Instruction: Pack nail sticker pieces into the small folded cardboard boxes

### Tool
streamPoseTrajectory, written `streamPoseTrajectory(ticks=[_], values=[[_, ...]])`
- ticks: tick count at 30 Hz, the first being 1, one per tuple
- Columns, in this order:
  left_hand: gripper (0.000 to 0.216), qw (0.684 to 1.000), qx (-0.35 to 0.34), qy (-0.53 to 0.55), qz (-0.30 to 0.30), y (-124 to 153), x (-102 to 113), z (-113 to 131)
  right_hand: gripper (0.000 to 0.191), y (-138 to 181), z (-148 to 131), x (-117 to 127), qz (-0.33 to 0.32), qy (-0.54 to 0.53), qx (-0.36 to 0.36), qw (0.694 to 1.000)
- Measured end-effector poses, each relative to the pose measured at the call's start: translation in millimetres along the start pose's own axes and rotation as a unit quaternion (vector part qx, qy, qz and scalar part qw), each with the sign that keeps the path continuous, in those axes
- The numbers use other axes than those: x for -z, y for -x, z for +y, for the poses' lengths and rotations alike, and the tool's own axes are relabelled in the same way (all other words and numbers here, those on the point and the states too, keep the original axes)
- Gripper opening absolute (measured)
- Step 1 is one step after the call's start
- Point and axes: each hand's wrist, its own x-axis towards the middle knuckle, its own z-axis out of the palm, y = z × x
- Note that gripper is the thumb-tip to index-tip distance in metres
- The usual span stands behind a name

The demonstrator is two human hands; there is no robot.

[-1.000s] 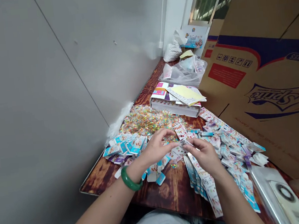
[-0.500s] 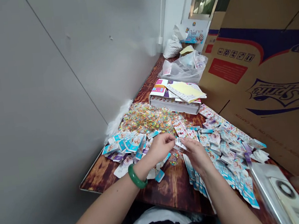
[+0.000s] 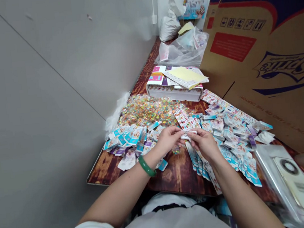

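Between both my hands, above the front part of the wooden table [image 3: 178, 173], is a small white printed sticker sheet [image 3: 188, 135]. My left hand [image 3: 169, 140], with a green bangle on the wrist, pinches its left end. My right hand [image 3: 205, 143] has its fingers closed on the right end. The sheet is seen nearly edge-on and looks bent or folded. Just beyond it lie printed sticker sheets [image 3: 186, 120]. Blue-and-white small boxes [image 3: 132, 137] lie left of my hands. Flat blue-and-white cards [image 3: 199, 165] overlap below my right hand.
Wrapped colourful candies [image 3: 151, 110] spread behind the hands. A stack of printed sheets [image 3: 175, 91] stands further back, before a clear plastic bag [image 3: 185, 52]. More small boxes [image 3: 228, 129] lie right. A large carton [image 3: 246, 78] borders the right; a phone [image 3: 297, 182] lies front right.
My right hand has turned so its fingers meet my left hand's more closely. The small sticker sheet has tipped from face-up to nearly edge-on. The view has tilted down.
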Motion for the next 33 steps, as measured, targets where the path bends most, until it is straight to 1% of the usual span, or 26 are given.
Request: streamPoseTrajectory(ticks=[1,2,3,4,5,6,7,8,11,14,15,16,17,19,20,21,22,24,26,28,31,33], values=[[0.02,0.996,-0.021,-0.089,0.001,3,-5,-5,0.025,1,1,6,0.024,0.012,0.004,1.0],[0.022,0.98,-0.047,-0.194,0.003,6,-10,-11,0.025,2,1,12,0.045,0.022,0.006,0.999],[0.023,0.949,-0.073,-0.307,0.002,11,-15,-18,0.026,3,2,17,0.06,0.028,0.005,0.998],[0.021,0.908,-0.088,-0.409,-0.005,15,-20,-25,0.027,4,2,23,0.07,0.029,0.0,0.997],[0.019,0.867,-0.091,-0.489,-0.019,19,-25,-32,0.028,5,3,27,0.073,0.025,-0.007,0.997],[0.019,0.836,-0.082,-0.542,-0.033,23,-30,-38,0.029,6,4,31,0.073,0.021,-0.013,0.997],[0.021,0.818,-0.072,-0.569,-0.04,25,-34,-44,0.029,7,5,34,0.071,0.018,-0.018,0.997],[0.024,0.811,-0.062,-0.58,-0.044,27,-37,-49,0.03,8,6,36,0.069,0.019,-0.019,0.997],[0.026,0.824,-0.055,-0.562,-0.044,25,-38,-55,0.029,10,10,40,0.063,0.033,-0.019,0.997],[0.023,0.847,-0.067,-0.526,-0.049,19,-27,-50,0.026,11,13,40,0.078,0.057,-0.018,0.995],[0.02,0.859,-0.07,-0.505,-0.051,17,-22,-46,0.024,11,14,40,0.082,0.069,-0.021,0.994],[0.018,0.879,-0.07,-0.467,-0.057,15,-17,-41,0.022,12,16,39,0.078,0.085,-0.027,0.993],[0.015,0.907,-0.063,-0.412,-0.067,14,-12,-36,0.019,12,17,37,0.062,0.103,-0.037,0.992],[0.013,0.958,-0.029,-0.266,-0.099,13,-5,-25,0.014,13,20,31,-0.003,0.137,-0.061,0.989],[0.013,0.973,-0.009,-0.199,-0.116,13,-2,-20,0.013,14,22,27,-0.043,0.149,-0.071,0.985],[0.012,0.98,0.007,-0.156,-0.127,14,-1,-17,0.012,15,23,23,-0.082,0.155,-0.079,0.981],[0.011,0.98,0.012,-0.149,-0.13,15,1,-14,0.012,15,25,20,-0.115,0.155,-0.086,0.977],[0.011,0.975,-0.009,-0.192,-0.107,17,1,-13,0.013,16,26,16,-0.161,0.147,-0.094,0.971],[0.015,0.962,-0.048,-0.259,-0.069,20,0,-15,0.016,16,26,14,-0.191,0.14,-0.101,0.966],[0.018,0.948,-0.085,-0.303,-0.043,22,-2,-18,0.02,16,23,14,-0.21,0.137,-0.103,0.963],[0.015,0.934,-0.12,-0.335,-0.03,20,3,-16,0.025,16,20,11,-0.203,0.136,-0.093,0.965],[0.011,0.925,-0.134,-0.354,-0.037,17,14,-11,0.025,16,19,10,-0.177,0.134,-0.09,0.971]])
